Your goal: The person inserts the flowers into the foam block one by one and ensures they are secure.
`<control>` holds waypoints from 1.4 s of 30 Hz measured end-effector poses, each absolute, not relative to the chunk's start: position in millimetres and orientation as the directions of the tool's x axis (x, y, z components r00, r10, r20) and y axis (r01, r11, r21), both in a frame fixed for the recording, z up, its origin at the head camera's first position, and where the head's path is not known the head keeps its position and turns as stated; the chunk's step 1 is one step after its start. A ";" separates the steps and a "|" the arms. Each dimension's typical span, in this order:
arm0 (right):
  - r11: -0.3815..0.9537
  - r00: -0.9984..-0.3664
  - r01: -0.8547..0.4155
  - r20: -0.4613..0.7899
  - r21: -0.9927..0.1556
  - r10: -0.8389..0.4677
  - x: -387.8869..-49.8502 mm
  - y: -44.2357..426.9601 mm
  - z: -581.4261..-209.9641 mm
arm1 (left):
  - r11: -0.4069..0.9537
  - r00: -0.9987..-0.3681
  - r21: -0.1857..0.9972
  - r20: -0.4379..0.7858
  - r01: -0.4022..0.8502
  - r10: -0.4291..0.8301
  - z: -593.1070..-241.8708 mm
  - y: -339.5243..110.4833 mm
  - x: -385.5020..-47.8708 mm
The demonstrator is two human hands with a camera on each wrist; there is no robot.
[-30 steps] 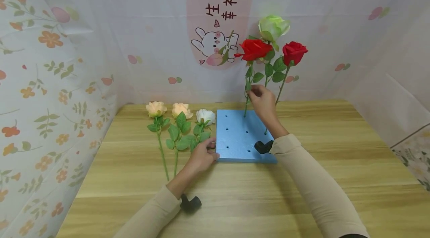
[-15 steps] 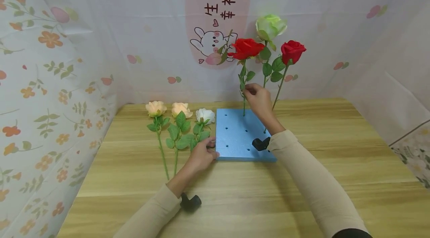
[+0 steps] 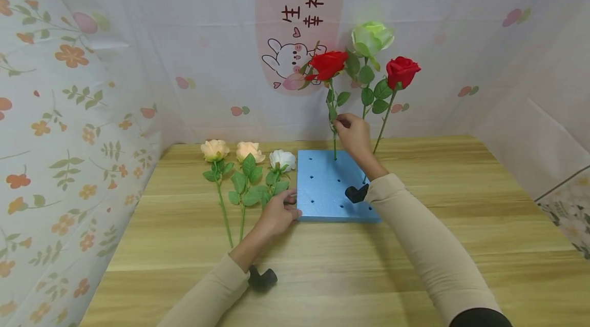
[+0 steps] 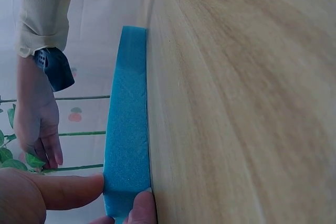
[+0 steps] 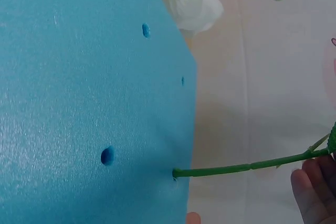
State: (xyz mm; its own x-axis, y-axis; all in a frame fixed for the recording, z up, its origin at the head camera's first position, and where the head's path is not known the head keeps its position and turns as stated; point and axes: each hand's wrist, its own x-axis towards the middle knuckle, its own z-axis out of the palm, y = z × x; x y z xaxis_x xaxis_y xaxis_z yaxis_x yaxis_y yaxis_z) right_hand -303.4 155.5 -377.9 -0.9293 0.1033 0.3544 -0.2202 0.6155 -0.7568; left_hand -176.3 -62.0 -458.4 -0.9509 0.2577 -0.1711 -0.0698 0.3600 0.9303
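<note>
A blue foam board [image 3: 324, 193] with several holes lies flat on the table. My left hand [image 3: 277, 214] grips its near left corner; in the left wrist view the thumb [image 4: 73, 190] presses one face, a finger the edge beside the tabletop. My right hand [image 3: 356, 135] pinches the stem of a red rose [image 3: 329, 65] above the board's far edge. That stem [image 5: 241, 168] stands in a hole in the right wrist view. Another red rose [image 3: 403, 72] and a pale green rose [image 3: 372, 38] stand upright behind my right hand; my arm hides part of their stems.
Left of the board, two peach roses lie on the table, the outer peach rose [image 3: 214, 150] and the inner peach rose [image 3: 250, 152]. A white rose [image 3: 282, 160] lies beside the board, near my left hand. A printed cloth [image 3: 203, 60] hangs behind the table.
The held red rose's bloom has swung left, away from the green rose, and its stem has straightened. My right hand has shifted slightly left. My left hand stays at the corner.
</note>
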 end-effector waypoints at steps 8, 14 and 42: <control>0.603 -0.946 -0.183 0.306 -0.777 0.107 -305.6 155.9 -379.3 | 0.365 -0.951 0.929 -0.166 -0.063 0.260 -459.4 -61.8 -176.6; 0.595 -0.954 -0.176 0.285 -0.784 0.094 -306.1 149.2 -380.6 | 0.340 -0.952 0.937 -0.174 -0.081 0.253 -457.8 -60.8 -176.1; 0.509 -0.910 -0.330 0.411 -0.795 0.052 -267.2 177.5 -356.3 | 0.448 -0.970 0.894 -0.135 -0.032 0.200 -415.7 -78.7 -188.2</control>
State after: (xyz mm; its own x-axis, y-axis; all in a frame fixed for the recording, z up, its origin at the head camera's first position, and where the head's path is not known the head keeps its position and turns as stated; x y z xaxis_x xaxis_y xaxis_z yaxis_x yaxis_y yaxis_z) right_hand -267.2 177.5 -356.3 -0.9099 0.0521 0.4114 -0.3303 0.5088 -0.7950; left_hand -188.2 -78.7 -415.7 -0.9704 0.2002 -0.1351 -0.0320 0.4477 0.8936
